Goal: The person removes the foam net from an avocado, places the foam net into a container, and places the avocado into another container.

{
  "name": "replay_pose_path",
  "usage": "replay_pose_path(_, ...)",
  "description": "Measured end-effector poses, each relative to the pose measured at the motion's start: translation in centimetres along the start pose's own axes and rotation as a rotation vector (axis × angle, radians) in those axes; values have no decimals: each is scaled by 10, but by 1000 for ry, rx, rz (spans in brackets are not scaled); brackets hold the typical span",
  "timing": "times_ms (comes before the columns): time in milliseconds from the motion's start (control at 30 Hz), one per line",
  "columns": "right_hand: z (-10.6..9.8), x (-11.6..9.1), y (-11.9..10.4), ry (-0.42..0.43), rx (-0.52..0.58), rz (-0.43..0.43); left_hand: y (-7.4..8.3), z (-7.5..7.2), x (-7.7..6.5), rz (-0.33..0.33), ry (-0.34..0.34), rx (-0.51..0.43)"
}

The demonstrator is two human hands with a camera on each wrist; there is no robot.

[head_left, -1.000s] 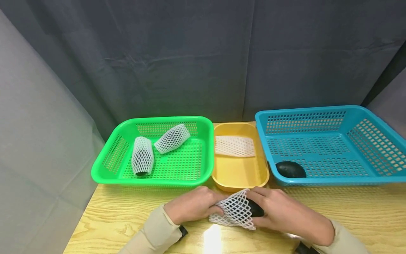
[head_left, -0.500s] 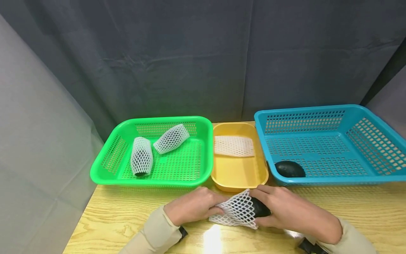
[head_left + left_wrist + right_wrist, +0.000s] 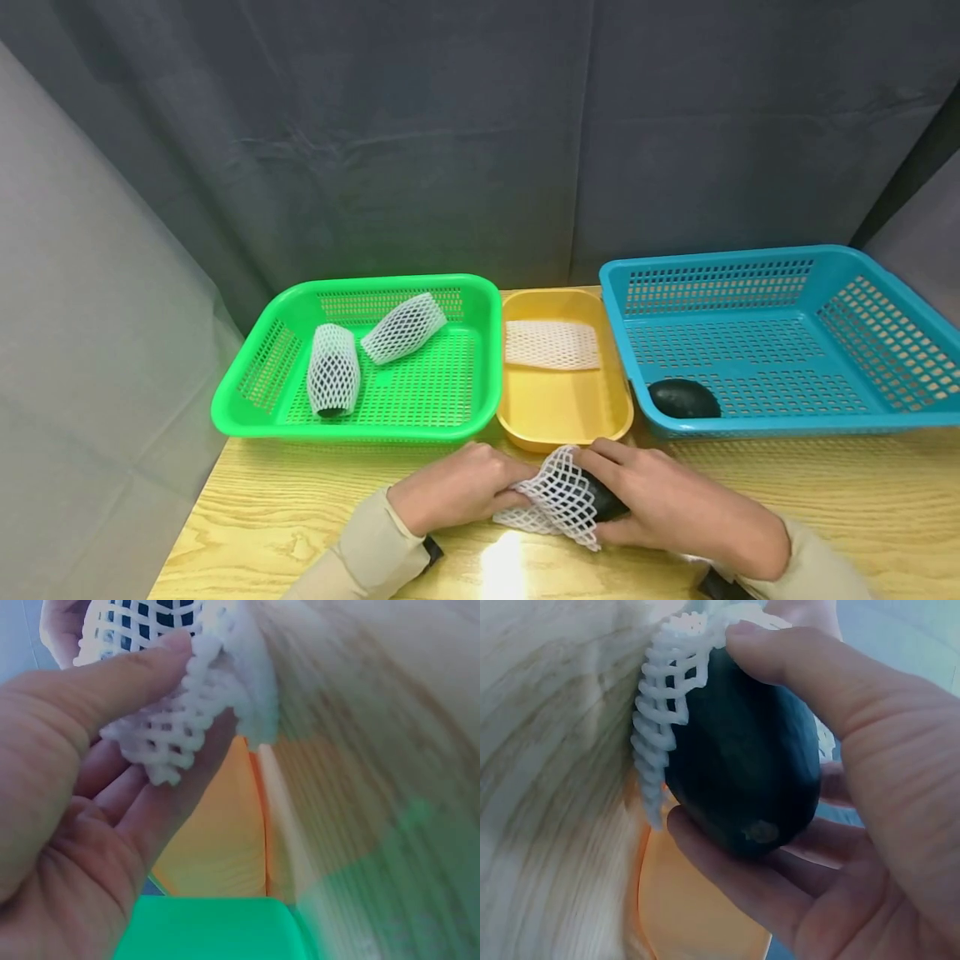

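Observation:
A dark green avocado (image 3: pixel 742 750) sits partly inside a white foam net sleeve (image 3: pixel 558 500), close over the wooden table in front of the yellow tray. My left hand (image 3: pixel 468 487) pinches the sleeve's left end between thumb and fingers, as the left wrist view shows from near. My right hand (image 3: pixel 660 500) grips the avocado at its bare right end. In the right wrist view, the right thumb lies on the sleeve's edge and the fingers curl under the fruit. The avocado's other end is covered by the netting.
A green basket (image 3: pixel 360 432) at left holds two netted dark fruits (image 3: pixel 333 375). In the yellow tray (image 3: pixel 566 408) lies a flat white net sleeve (image 3: pixel 551 345). The blue basket (image 3: pixel 750 333) at right contains a bare avocado (image 3: pixel 682 398). Dark cloth hangs behind.
The right hand shifted right with the avocado, exposing more of it, then came back left, so the sleeve covers more again. The left hand kept its pinch in nearly the same place.

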State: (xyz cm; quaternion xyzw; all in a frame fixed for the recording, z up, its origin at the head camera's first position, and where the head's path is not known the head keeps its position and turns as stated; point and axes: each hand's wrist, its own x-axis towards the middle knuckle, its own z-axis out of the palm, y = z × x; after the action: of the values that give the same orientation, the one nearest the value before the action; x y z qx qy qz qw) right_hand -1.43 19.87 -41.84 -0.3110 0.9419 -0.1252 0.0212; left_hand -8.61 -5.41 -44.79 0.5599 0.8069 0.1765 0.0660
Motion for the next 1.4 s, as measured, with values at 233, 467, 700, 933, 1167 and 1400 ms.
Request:
replay_pose_path(233,6,2,-4,31,-15,-31,0,0,0,6,3,44)
replay_pose_path(467,7,3,-5,62,-28,-44,1,1,0,5,6,29)
replay_pose_path(700,6,3,-4,71,-33,-59,1,1,0,6,8,31)
replay_pose_path(933,7,3,-5,74,-42,-60,1,1,0,8,10,39)
replay_pose_path(1167,6,3,-4,61,-57,-58,1,1,0,0,5,40)
replay_pose_path(1400,5,3,-3,49,-48,-63,1,1,0,2,3,54)
